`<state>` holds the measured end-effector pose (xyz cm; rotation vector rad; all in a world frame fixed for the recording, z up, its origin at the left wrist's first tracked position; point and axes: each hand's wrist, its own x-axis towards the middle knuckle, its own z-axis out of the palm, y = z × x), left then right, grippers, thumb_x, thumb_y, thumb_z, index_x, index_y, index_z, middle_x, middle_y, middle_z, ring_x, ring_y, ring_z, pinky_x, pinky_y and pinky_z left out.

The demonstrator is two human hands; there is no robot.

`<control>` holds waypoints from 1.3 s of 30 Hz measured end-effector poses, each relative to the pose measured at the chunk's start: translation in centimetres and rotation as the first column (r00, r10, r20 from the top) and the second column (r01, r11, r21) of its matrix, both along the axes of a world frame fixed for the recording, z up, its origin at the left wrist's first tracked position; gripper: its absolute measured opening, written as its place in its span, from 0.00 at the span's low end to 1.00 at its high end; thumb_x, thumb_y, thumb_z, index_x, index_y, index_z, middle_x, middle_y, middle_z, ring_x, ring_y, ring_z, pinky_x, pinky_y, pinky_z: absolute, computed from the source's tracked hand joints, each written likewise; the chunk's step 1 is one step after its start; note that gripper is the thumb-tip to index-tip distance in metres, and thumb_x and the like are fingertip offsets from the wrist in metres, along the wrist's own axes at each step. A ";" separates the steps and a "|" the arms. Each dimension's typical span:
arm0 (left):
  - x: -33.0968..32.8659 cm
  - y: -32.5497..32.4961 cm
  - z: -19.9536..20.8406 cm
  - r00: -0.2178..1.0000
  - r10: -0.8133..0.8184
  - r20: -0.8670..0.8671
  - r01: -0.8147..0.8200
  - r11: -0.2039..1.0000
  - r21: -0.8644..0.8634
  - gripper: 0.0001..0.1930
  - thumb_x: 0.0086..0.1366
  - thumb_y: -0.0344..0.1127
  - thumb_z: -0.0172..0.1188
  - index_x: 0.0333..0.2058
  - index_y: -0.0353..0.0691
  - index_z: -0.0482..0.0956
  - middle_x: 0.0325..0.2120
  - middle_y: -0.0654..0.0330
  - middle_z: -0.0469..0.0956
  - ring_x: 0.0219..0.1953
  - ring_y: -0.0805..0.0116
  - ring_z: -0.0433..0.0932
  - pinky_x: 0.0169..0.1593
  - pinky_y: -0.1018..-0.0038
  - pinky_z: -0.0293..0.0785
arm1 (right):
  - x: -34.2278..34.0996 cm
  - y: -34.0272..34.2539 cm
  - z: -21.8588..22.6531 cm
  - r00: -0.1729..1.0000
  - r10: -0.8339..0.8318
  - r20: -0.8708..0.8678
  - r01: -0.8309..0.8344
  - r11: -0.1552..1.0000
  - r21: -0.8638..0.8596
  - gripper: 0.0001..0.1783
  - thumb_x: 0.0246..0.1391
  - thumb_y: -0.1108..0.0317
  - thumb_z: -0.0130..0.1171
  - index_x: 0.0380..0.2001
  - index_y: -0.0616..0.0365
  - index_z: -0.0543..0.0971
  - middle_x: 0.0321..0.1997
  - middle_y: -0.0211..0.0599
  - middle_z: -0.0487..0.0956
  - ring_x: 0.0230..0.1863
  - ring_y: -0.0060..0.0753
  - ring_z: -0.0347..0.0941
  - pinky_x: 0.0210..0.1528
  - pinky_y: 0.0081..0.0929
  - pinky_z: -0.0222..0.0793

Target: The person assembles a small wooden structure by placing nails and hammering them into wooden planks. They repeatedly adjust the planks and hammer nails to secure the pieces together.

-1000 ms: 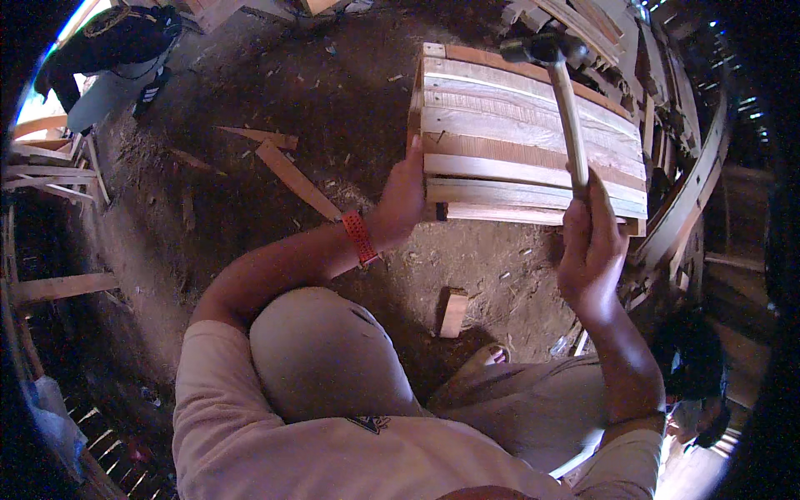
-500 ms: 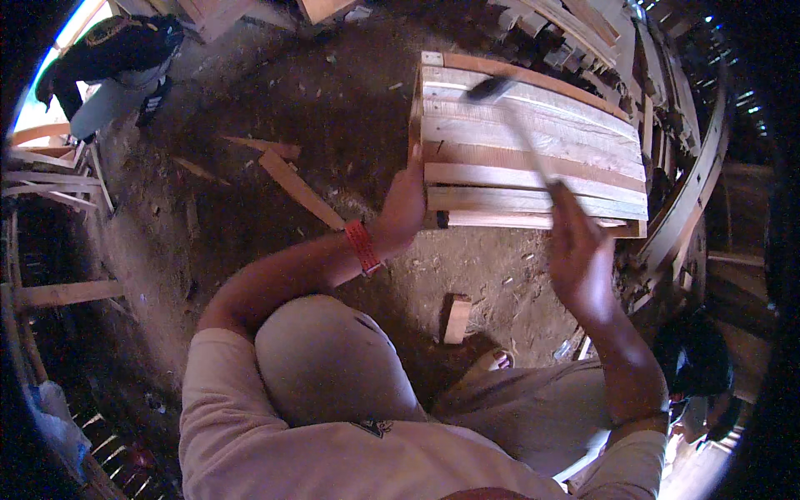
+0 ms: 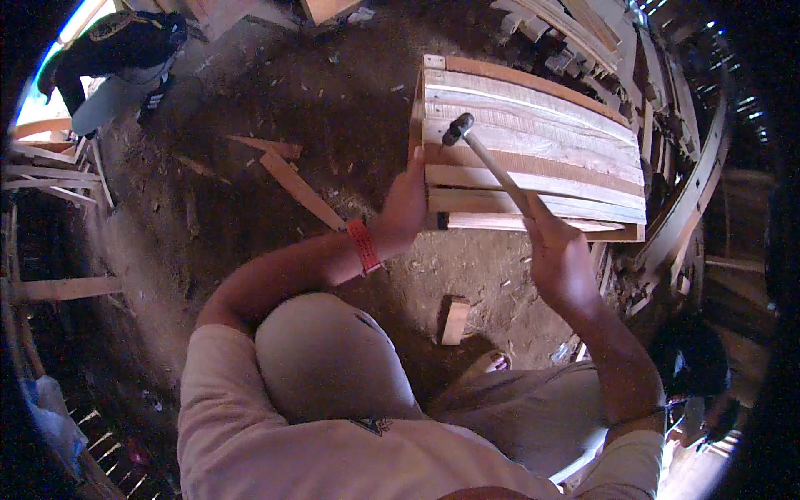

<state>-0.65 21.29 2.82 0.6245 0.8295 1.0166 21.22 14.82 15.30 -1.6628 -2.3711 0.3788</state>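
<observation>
The earth floor [image 3: 217, 258] fills most of the view, strewn with pale chips and shavings. Timber [image 3: 583, 37] is heaped along its upper right side, and a light wooden frame [image 3: 54, 179] stands at the left rim. The wearer sits low, in a pale shirt [image 3: 358, 462], 1 knee [image 3: 329, 358] raised at the centre. A co-worker [image 3: 121, 50] in a dark top is bent over at the upper left; a 2nd person [image 3: 692, 358] shows partly at the lower right, in shadow.

The crate [image 3: 533, 162], its upper face made of side-by-side slats, is in front of the wearer, right of centre. The lowest slats sit slightly askew, with dark gaps between them.

On the floor left of the crate, 2 strips [image 3: 302, 192] meet at an angle. The hammer [image 3: 500, 171] slants across the slats, its dark head over the crate's left part.

The right hand [image 3: 562, 258] is closed round the handle near its lower end. The left hand [image 3: 406, 204] is against the crate's left end; its fingers are mostly hidden, so I cannot tell how far they curl.

A small block [image 3: 455, 323] is on the floor near the wearer's foot [image 3: 497, 361]. A red band [image 3: 362, 246] circles the left wrist.
</observation>
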 end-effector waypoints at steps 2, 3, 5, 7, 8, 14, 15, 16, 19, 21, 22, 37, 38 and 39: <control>0.1 -0.1 -0.2 1.000 0.022 0.016 -0.022 0.999 -0.030 0.30 0.78 0.61 0.32 0.56 0.43 0.72 0.48 0.58 0.79 0.48 0.64 0.80 0.55 0.62 0.77 | 0.8 0.3 0.8 0.998 -0.003 -0.058 0.019 0.959 0.283 0.23 0.66 0.76 0.48 0.63 0.69 0.69 0.42 0.62 0.82 0.42 0.56 0.84 0.41 0.44 0.80; -0.2 -0.7 -0.2 0.999 0.037 -0.013 -0.037 0.999 -0.019 0.32 0.78 0.61 0.33 0.56 0.40 0.73 0.48 0.56 0.79 0.48 0.63 0.81 0.55 0.64 0.78 | 0.4 0.0 1.6 0.990 -0.015 -0.140 0.060 0.944 0.324 0.23 0.66 0.76 0.49 0.63 0.69 0.69 0.43 0.63 0.82 0.41 0.57 0.84 0.41 0.44 0.80; -0.6 -0.8 0.2 0.996 0.052 -0.066 -0.051 0.998 0.029 0.36 0.76 0.63 0.34 0.57 0.34 0.74 0.48 0.53 0.81 0.48 0.61 0.83 0.53 0.67 0.80 | -0.7 -0.5 2.5 0.939 -0.158 -0.306 0.217 0.961 0.172 0.23 0.65 0.77 0.49 0.62 0.69 0.69 0.45 0.66 0.81 0.40 0.58 0.83 0.41 0.45 0.80; 0.3 -0.5 0.7 0.999 0.027 -0.040 -0.027 1.000 -0.001 0.36 0.76 0.63 0.33 0.57 0.35 0.74 0.48 0.53 0.81 0.48 0.61 0.83 0.53 0.66 0.80 | 0.8 0.3 0.9 0.985 0.167 0.040 -0.172 0.974 0.151 0.23 0.64 0.78 0.50 0.62 0.69 0.69 0.46 0.68 0.80 0.40 0.60 0.82 0.42 0.46 0.80; 0.2 -0.3 0.9 0.999 0.028 -0.037 -0.029 1.000 -0.010 0.36 0.77 0.63 0.33 0.57 0.35 0.74 0.48 0.53 0.81 0.48 0.61 0.83 0.52 0.66 0.81 | -0.5 0.3 0.6 0.996 -0.070 -0.050 0.064 0.992 -0.107 0.22 0.63 0.79 0.50 0.60 0.69 0.71 0.46 0.66 0.81 0.41 0.63 0.81 0.43 0.47 0.79; 0.2 -0.5 -0.6 0.998 0.060 -0.016 -0.061 0.997 -0.039 0.37 0.77 0.63 0.32 0.57 0.34 0.74 0.47 0.53 0.81 0.46 0.63 0.84 0.53 0.66 0.80 | -0.4 0.1 1.9 0.974 -0.074 -0.214 0.126 0.961 0.244 0.21 0.63 0.80 0.47 0.59 0.69 0.72 0.46 0.62 0.82 0.46 0.60 0.82 0.47 0.49 0.78; 0.3 -0.4 -0.7 0.999 0.042 -0.017 -0.043 0.998 -0.039 0.37 0.77 0.63 0.32 0.57 0.34 0.74 0.48 0.53 0.81 0.46 0.63 0.84 0.53 0.66 0.79 | -0.4 0.9 1.2 0.984 0.176 0.008 -0.162 0.881 0.444 0.21 0.63 0.80 0.47 0.59 0.69 0.72 0.41 0.59 0.83 0.41 0.61 0.83 0.42 0.52 0.78; 0.2 -0.4 -0.8 1.000 0.025 -0.017 -0.026 0.999 -0.039 0.37 0.77 0.63 0.32 0.58 0.34 0.73 0.48 0.53 0.81 0.46 0.63 0.84 0.54 0.66 0.79 | -1.0 0.1 1.4 0.999 -0.050 0.012 0.051 0.996 -0.072 0.20 0.64 0.78 0.49 0.58 0.68 0.73 0.40 0.58 0.83 0.38 0.62 0.82 0.39 0.53 0.77; -0.2 0.3 -0.1 0.999 0.003 -0.051 -0.004 1.000 -0.015 0.37 0.77 0.63 0.33 0.60 0.33 0.72 0.52 0.52 0.79 0.49 0.62 0.83 0.56 0.66 0.78 | 0.3 0.4 1.1 0.993 0.101 -0.059 -0.087 0.975 0.204 0.18 0.64 0.77 0.49 0.56 0.68 0.75 0.48 0.65 0.81 0.46 0.60 0.82 0.46 0.48 0.79; -0.6 -0.8 -0.5 0.997 -0.030 0.070 0.036 0.996 -0.079 0.38 0.76 0.64 0.34 0.61 0.34 0.70 0.55 0.52 0.77 0.53 0.62 0.80 0.59 0.66 0.76 | -0.7 0.2 1.8 0.984 -0.042 -0.173 0.073 0.981 0.179 0.18 0.65 0.77 0.49 0.56 0.68 0.75 0.48 0.64 0.81 0.46 0.60 0.82 0.46 0.47 0.79; -1.0 -1.3 -0.7 0.976 -0.061 0.211 0.090 0.988 -0.126 0.38 0.76 0.65 0.34 0.62 0.34 0.69 0.57 0.53 0.76 0.55 0.62 0.78 0.61 0.66 0.74 | -0.8 -0.1 1.7 0.982 -0.068 -0.178 0.093 0.986 0.140 0.18 0.66 0.76 0.49 0.56 0.69 0.74 0.48 0.63 0.81 0.46 0.60 0.82 0.46 0.46 0.79; -3.5 -2.1 -3.1 0.631 -0.094 -0.770 0.590 0.702 0.398 0.32 0.60 0.44 0.72 0.58 0.34 0.72 0.49 0.46 0.81 0.52 0.53 0.81 0.57 0.61 0.77 | 1.0 0.1 1.2 0.991 0.130 -0.025 -0.120 0.963 0.242 0.19 0.63 0.79 0.51 0.57 0.67 0.73 0.51 0.59 0.81 0.49 0.62 0.80 0.52 0.42 0.79; -3.8 -2.5 -4.1 0.602 -0.071 -0.795 0.594 0.706 0.386 0.31 0.60 0.44 0.72 0.57 0.34 0.73 0.47 0.45 0.82 0.49 0.51 0.83 0.55 0.61 0.79 | 0.3 -0.1 2.1 0.993 0.066 -0.095 -0.035 0.952 0.304 0.19 0.64 0.80 0.50 0.58 0.68 0.73 0.51 0.59 0.81 0.49 0.60 0.81 0.51 0.41 0.79; -3.6 -2.7 -4.0 0.601 -0.066 -0.796 0.593 0.704 0.390 0.30 0.60 0.44 0.72 0.57 0.34 0.73 0.46 0.45 0.83 0.49 0.51 0.83 0.55 0.61 0.79 | 0.1 -0.7 2.9 0.982 -0.062 -0.179 0.116 0.945 0.305 0.21 0.63 0.80 0.51 0.59 0.67 0.71 0.51 0.61 0.81 0.48 0.58 0.82 0.50 0.41 0.80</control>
